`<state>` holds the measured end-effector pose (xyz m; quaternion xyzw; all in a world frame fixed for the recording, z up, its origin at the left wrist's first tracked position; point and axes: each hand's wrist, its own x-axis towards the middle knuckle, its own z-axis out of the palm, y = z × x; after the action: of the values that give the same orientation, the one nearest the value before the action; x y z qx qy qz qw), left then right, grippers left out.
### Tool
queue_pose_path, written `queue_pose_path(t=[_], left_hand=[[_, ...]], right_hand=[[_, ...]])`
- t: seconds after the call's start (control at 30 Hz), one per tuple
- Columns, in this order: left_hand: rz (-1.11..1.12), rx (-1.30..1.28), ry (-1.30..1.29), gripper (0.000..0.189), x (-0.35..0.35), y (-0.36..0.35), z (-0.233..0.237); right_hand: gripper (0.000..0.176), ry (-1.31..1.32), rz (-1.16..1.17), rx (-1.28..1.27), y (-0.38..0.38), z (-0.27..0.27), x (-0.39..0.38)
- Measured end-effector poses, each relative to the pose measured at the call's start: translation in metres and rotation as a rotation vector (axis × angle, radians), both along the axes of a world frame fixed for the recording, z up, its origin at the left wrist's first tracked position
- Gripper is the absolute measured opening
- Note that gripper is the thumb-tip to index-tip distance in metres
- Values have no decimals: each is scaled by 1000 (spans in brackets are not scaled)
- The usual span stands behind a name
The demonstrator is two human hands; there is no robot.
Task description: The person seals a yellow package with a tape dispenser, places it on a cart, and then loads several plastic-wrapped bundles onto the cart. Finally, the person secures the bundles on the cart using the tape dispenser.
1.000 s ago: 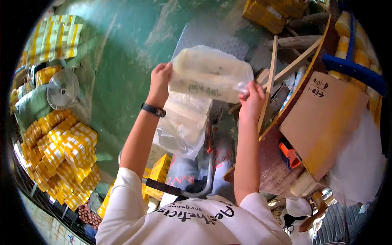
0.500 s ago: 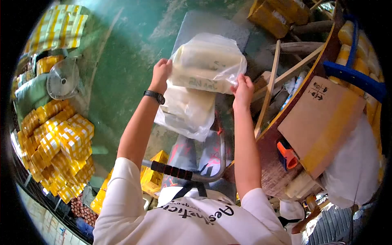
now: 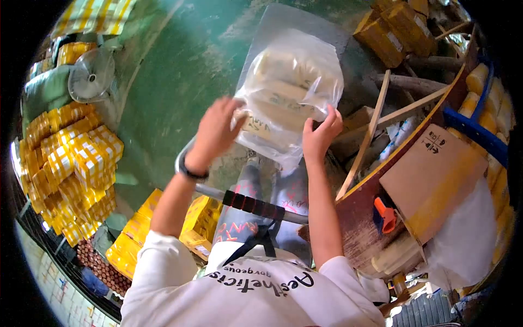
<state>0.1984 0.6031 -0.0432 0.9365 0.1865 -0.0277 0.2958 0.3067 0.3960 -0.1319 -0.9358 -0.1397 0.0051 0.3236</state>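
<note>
A clear plastic bag (image 3: 297,65) of pale rolled or folded bundles with dark handwriting lies on a grey flat platform (image 3: 267,27). At its near end, more pale bundles show through plastic, and where one bag ends and another begins is hard to make out. My left hand (image 3: 218,131) is beside the bag's left edge, slightly blurred, its fingers spread and holding nothing. Over the bag's near right corner is my right hand (image 3: 321,136), with thumb and fingers apart and fingertips at the plastic.
A metal handle with a black foam grip (image 3: 253,207) crosses before my legs. Yellow-taped boxes (image 3: 81,169) are stacked left, near a fan (image 3: 91,76). On the right, a wooden table (image 3: 359,234) bears cardboard (image 3: 436,174) and an orange tape dispenser (image 3: 385,217). Wooden strips (image 3: 370,136) lean beside it.
The upper bag has come down onto the platform over the other bundles. My left hand has let go and drawn back toward me; my right hand's fingers have opened at the corner.
</note>
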Motion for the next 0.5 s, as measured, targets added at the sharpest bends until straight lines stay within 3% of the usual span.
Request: queue_pose_path(t=[0.1, 0.13, 0.17, 0.27, 0.33, 0.5], left_hand=[[-100, -148, 133, 32, -44, -58, 62], [-121, -229, 134, 33, -59, -81, 66], [-180, -285, 234, 29, -74, -100, 63], [-265, 149, -129, 41, -95, -124, 42], [-272, 150, -195, 41, -103, -122, 37], [-301, 117, -285, 38, -120, -112, 33]], right_hand=[[55, 78, 51, -7, -6, -6, -8], [58, 20, 79, -16, -12, -17, 0], [59, 142, -2, 77, -13, -21, 1], [57, 294, -133, 258, -12, -31, -4], [55, 460, -267, 394, -7, -22, -12], [48, 375, -372, 371, -16, -45, -42]])
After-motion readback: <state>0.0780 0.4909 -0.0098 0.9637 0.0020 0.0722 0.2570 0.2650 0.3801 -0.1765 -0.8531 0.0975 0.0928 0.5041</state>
